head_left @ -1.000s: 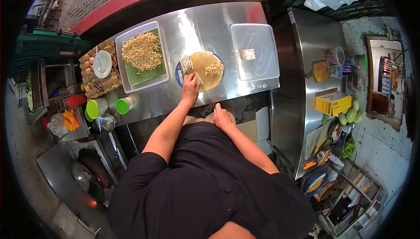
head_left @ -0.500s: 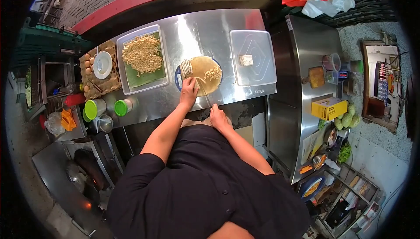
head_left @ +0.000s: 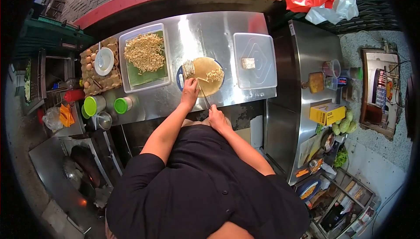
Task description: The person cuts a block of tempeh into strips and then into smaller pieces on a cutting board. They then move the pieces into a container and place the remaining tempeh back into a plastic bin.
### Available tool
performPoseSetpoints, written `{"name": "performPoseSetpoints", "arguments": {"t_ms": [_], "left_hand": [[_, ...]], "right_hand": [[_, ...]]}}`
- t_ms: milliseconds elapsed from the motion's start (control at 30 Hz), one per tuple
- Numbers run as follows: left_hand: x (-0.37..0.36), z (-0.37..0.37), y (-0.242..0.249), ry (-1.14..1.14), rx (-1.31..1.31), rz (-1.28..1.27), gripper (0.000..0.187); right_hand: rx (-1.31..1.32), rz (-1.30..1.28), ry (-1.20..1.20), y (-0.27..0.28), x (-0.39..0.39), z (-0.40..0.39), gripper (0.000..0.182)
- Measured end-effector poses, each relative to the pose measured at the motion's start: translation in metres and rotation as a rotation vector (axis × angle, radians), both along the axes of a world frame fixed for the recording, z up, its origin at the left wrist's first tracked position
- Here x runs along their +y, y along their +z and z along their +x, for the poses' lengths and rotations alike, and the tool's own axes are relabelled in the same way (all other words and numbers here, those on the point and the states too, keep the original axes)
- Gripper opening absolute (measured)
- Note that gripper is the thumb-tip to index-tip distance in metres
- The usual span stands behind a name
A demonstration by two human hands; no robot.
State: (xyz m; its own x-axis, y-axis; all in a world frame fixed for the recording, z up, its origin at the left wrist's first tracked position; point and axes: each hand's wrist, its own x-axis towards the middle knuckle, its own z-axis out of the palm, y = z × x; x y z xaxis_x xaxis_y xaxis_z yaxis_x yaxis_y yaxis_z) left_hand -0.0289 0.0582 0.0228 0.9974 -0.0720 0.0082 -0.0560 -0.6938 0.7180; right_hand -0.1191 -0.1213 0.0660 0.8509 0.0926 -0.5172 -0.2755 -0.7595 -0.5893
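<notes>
Knife in right hand — left hand at pancake — box print illegible.

A round tan wrapper lay flat on a blue-rimmed plate, bearing pale strips and chopped pieces; a thin knife slanted over its near edge.

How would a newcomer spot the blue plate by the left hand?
Start at the steel table. Near its front edge, between the food tub and clear lid, find the plate at the left hand. Unlike those two straight-sided neighbours, it is round and blue-rimmed, mostly covered by a tan wrapper.
</notes>
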Motion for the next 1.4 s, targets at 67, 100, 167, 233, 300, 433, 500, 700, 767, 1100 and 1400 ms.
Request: {"name": "performPoseSetpoints", "arguments": {"t_ms": [67,100,167,233,300,433,500,700,767,1100,1400], "left_hand": [[0.000,0.000,0.002,-0.003,0.003,0.004,0.051],[0.000,0.001,0.002,-0.009,0.005,0.009,0.051],[-0.001,0.000,0.003,-0.005,0.006,0.020,0.051],[0.000,0.000,0.001,-0.002,0.008,0.032,0.050],[0.001,0.000,-0.003,-0.015,-0.009,0.015,0.050],[0.001,-0.001,-0.001,-0.017,-0.007,0.008,0.050],[0.002,0.000,-0.001,-0.027,-0.010,0.013,0.050],[0.005,0.000,0.000,-0.053,0.015,0.007,0.049],[0.004,0.001,0.003,-0.053,-0.001,0.011,0.050],[0.003,0.000,-0.004,-0.020,-0.027,0.002,0.049],[0.005,0.001,-0.004,-0.033,-0.013,0.005,0.048]], "right_hand": [[-0.008,0.005,0.008,-0.006,0.002,-0.001,0.023],[-0.008,0.004,0.011,-0.008,0.002,-0.001,0.023],[-0.014,0.023,0.012,-0.011,0.003,-0.001,0.023],[-0.022,0.029,0.013,-0.013,0.004,-0.002,0.023],[-0.030,0.036,0.011,-0.014,0.004,-0.003,0.022],[-0.006,0.028,0.016,-0.013,0.006,-0.002,0.023],[0.006,0.018,0.016,-0.013,0.009,-0.002,0.023],[0.001,0.014,0.015,-0.016,0.014,-0.003,0.023],[-0.009,0.022,0.020,-0.018,0.015,-0.003,0.023],[0.057,0.004,0.016,-0.016,0.020,0.001,0.023],[0.068,0.003,0.062,-0.004,0.002,-0.014,0.021]]}}
